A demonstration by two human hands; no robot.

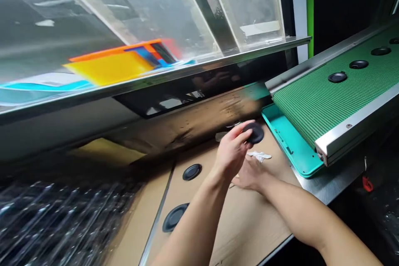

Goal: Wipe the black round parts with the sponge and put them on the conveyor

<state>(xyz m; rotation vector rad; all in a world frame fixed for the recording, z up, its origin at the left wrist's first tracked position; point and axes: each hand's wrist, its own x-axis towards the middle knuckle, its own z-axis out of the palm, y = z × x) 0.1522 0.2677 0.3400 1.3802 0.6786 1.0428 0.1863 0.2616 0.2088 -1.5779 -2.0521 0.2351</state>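
My left hand point(232, 149) pinches a black round disc point(254, 133) between thumb and fingers, raised over the cardboard. Behind and below it, my right hand point(252, 173) is low over the cardboard sheet point(249, 216); its fingers are partly hidden by my left hand and wrist. A crumpled white scrap point(260, 156) shows just beyond my right hand. Left of my left forearm, a black disc with a raised rim point(192, 172) lies on the cardboard. A second such disc point(174, 217) lies closer to me, partly covered by that forearm.
At the right, a green conveyor belt point(343, 99) carries several black discs. A turquoise tray point(304, 164) sits under its end. Blurred clear plastic trays point(71, 220) are at the lower left. An orange and yellow box point(112, 66) rests on the ledge above.
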